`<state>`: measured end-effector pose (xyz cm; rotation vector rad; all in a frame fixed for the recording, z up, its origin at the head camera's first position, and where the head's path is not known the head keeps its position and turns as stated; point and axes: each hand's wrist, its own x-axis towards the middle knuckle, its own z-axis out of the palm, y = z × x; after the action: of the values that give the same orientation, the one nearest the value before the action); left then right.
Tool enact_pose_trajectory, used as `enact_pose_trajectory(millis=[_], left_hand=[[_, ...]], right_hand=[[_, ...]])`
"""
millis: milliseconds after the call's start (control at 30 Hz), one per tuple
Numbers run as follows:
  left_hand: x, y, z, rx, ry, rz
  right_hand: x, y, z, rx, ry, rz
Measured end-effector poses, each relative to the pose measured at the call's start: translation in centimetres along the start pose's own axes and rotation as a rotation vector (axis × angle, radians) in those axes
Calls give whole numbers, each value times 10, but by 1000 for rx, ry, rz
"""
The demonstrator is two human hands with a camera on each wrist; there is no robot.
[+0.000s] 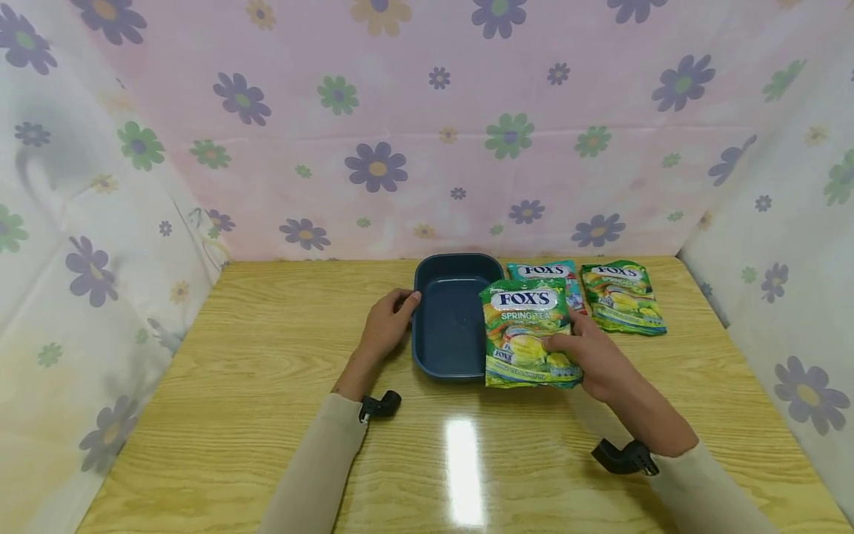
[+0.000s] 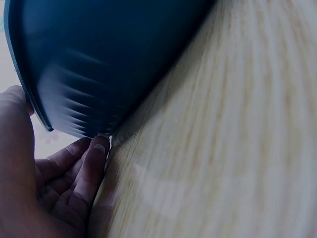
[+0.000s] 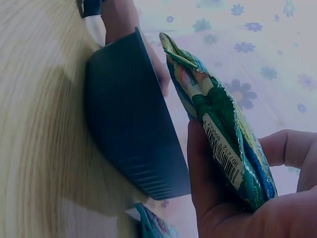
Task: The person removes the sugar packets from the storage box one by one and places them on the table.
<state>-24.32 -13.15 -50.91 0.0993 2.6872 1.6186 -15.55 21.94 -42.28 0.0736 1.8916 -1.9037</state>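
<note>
My right hand (image 1: 594,360) grips a green Fox's Spring Tea candy bag (image 1: 527,311) by its right edge, thumb on the front. The bag is raised beside the right part of a dark blue plastic tub (image 1: 448,326), covering some of its rim. In the right wrist view, the candy bag (image 3: 218,134) shows its barcoded back seam, with fingers behind it. At the tub's left side, my left hand (image 1: 387,322) holds the rim with the thumb. In the left wrist view, the left hand's fingers (image 2: 91,166) curl low against the tub's outer wall (image 2: 99,59).
Behind the held bag lies a teal Fox's candy bag (image 1: 547,271), partly hidden. Another green Fox's bag (image 1: 623,297) lies flat to its right. Everything stands on a wooden table (image 1: 267,356), with flowered cloth (image 1: 427,163) hanging at the back and sides.
</note>
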Motion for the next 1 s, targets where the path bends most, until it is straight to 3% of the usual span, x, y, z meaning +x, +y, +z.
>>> enact_pose_trajectory(millis=[367,633,1000], left_hand=[[-2,3,1,4,2,-1],[-1,3,0,16,1,-4],[-1,4,-2,18,-10,-3]], right_hand=[[-10,3,-14,-25,5,12],[-14,11,-29,41,-63,-56],[-22,22,-50,112,-158,-24]])
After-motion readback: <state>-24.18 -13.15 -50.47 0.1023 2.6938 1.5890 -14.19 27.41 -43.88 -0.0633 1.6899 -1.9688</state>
